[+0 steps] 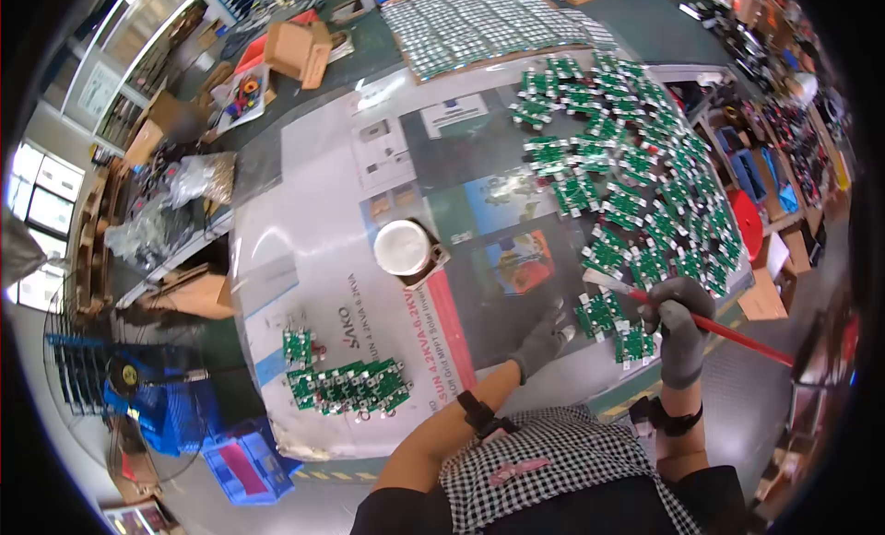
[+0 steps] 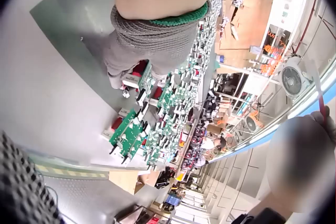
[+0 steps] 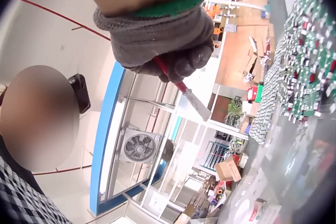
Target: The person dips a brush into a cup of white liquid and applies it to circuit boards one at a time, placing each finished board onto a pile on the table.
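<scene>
My gloved right hand [image 1: 682, 328] grips a long red-handled brush [image 1: 728, 330]; its pale flat tip points up and left over the boards. In the right wrist view the brush tip [image 3: 197, 106] extends beyond the curled fingers. Low over the table, my gloved left hand [image 1: 542, 346] reaches with extended fingers to the left edge of a green circuit board [image 1: 599, 314]. From the left wrist, a board [image 2: 128, 132] with red and white parts appears just beyond the left hand [image 2: 149, 48]. Another board [image 1: 634, 343] lies nearer the table edge.
Many green boards [image 1: 636, 166] spread over the table's right side. A smaller group [image 1: 350, 386] lies at the front left. A round white tub [image 1: 403, 247] stands mid-table. Boards in rows [image 1: 489, 28] fill the far side. Blue crates [image 1: 247, 466] stand on the floor, left.
</scene>
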`<action>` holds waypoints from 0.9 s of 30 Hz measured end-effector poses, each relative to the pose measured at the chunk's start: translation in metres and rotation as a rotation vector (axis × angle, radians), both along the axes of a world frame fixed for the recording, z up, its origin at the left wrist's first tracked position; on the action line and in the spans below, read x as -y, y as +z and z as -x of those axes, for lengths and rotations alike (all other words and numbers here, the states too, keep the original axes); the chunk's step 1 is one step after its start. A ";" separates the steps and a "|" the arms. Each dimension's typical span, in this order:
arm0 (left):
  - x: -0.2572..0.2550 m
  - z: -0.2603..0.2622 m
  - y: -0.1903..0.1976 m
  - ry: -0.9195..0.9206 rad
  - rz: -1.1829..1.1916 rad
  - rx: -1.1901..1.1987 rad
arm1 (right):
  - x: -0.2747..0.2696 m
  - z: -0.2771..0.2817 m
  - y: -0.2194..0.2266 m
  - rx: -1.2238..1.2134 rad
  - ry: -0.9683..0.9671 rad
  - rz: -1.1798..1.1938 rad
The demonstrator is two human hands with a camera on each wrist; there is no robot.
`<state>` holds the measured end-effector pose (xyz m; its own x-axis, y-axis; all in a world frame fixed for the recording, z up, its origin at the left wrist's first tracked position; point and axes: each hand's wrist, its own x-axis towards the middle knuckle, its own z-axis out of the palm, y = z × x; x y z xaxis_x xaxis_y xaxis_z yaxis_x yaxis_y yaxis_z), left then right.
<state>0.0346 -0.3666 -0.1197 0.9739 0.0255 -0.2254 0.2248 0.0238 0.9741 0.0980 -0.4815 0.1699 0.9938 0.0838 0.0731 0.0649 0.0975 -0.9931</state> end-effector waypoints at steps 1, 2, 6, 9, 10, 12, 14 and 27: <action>-0.028 0.011 0.018 0.010 0.054 -0.037 | -0.004 -0.005 -0.007 0.029 0.063 0.038; -0.058 0.024 0.033 0.015 0.111 -0.069 | -0.009 -0.010 -0.014 0.014 0.131 0.004; -0.174 0.078 0.127 0.046 -0.700 -0.169 | -0.058 -0.022 -0.008 -0.229 0.194 0.105; -0.233 0.118 0.140 0.165 -1.323 -0.235 | -0.092 -0.047 -0.024 -0.244 0.405 0.172; -0.244 0.123 0.139 0.094 -1.354 -0.298 | -0.106 -0.055 -0.027 -0.250 0.493 0.173; -0.258 0.125 0.130 -0.054 -1.410 -0.406 | -0.139 -0.067 -0.045 -0.274 0.643 0.094; -0.253 0.119 0.125 -0.093 -1.430 -0.332 | -0.173 -0.077 -0.060 -0.327 0.736 0.051; -0.250 0.095 0.159 0.334 0.124 -0.432 | -0.290 -0.094 -0.173 -0.097 0.743 0.460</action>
<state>-0.0605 -0.1161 0.0392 0.7361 0.2649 -0.6229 0.5632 0.2707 0.7807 0.1916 -0.1919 -0.0027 0.6702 0.7122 -0.2088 0.0575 -0.3304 -0.9421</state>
